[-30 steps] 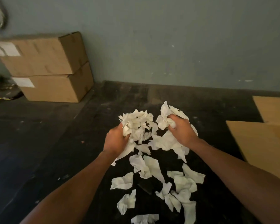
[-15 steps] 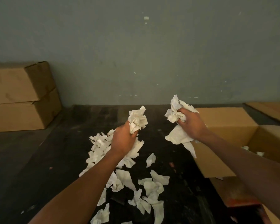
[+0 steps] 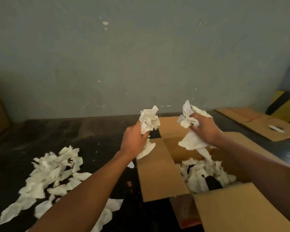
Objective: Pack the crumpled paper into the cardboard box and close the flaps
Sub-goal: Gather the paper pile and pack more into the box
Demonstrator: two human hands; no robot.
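Crumpled paper (image 3: pixel 149 122) bunched in the left hand (image 3: pixel 134 139), held over the left flap (image 3: pixel 159 169) of the cardboard box (image 3: pixel 241 206); a second wad (image 3: pixel 189 118) clenched in the right hand (image 3: pixel 206 129), above the open mouth, one loose tail hanging toward the scraps already inside (image 3: pixel 203 174). Both hands closed tight on their bundles. Judged light, soft, springy, prone to shedding pieces; best gathered by squeezing a whole clump in the fist, not pinched by an edge. All four flaps spread open. More scraps heaped on the dark tabletop (image 3: pixel 99 131) at left (image 3: pixel 52 171), well apart from the box. Flattened cardboard (image 3: pixel 261 124) beyond, near the wall.
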